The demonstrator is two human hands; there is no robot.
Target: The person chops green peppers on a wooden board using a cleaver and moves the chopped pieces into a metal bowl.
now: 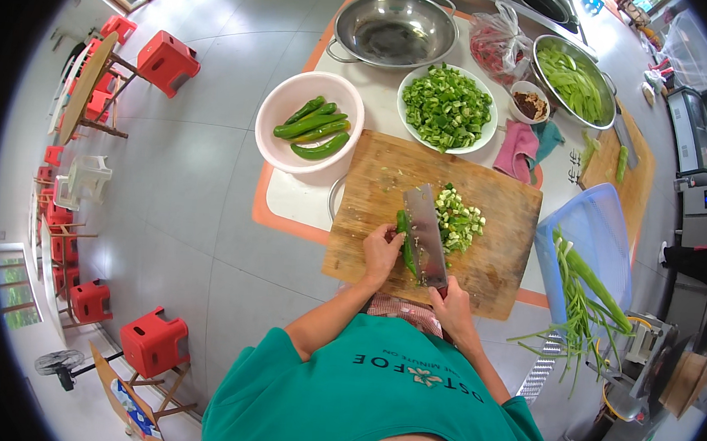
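My left hand [383,250] holds a long green pepper [408,256] down on the wooden cutting board [489,218]. My right hand [453,308] grips the handle of a cleaver [427,241], whose broad blade lies along the right side of the pepper. To the right of the blade is a small heap of diced green pepper [459,222], some of it hidden by the cleaver. Beyond the board, a white bowl [493,121] is piled with chopped green pepper [447,107]. Several whole green peppers [319,150] lie in a pale pink basin [264,134] at the left.
A steel wok [348,26], a plastic bag of red food [495,46], a small seasoning bowl [530,117] and a steel basin of sliced greens [575,82] stand farther back. Cloths [515,149] lie behind the board. Right are scallions [592,280] on a blue basket [600,213] and another knife [627,138].
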